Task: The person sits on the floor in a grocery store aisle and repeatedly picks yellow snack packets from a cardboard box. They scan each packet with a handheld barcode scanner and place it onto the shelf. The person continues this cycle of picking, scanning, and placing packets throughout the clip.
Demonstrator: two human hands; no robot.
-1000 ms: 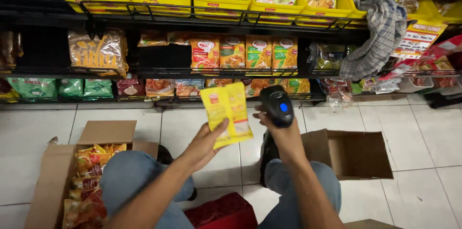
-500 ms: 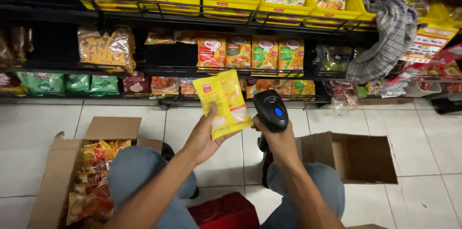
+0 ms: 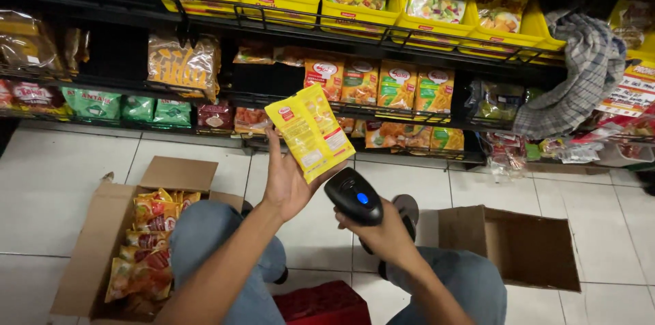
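box on your left: open cardboard box point(image 3: 89, 243) full of snack packets
your left hand point(image 3: 290, 178): fingers closed on the yellow packet point(image 3: 310, 130), raised before the shelf point(image 3: 382, 110)
your right hand point(image 3: 382, 233): wrapped round the black scanner point(image 3: 353, 196), just below that packet

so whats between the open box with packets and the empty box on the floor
In the head view, the person's jeans-clad legs and a red crate lie between the packet-filled box and the empty box.

Yellow flat packet point(image 3: 310, 131) held upright, black handheld scanner point(image 3: 353, 196) just below
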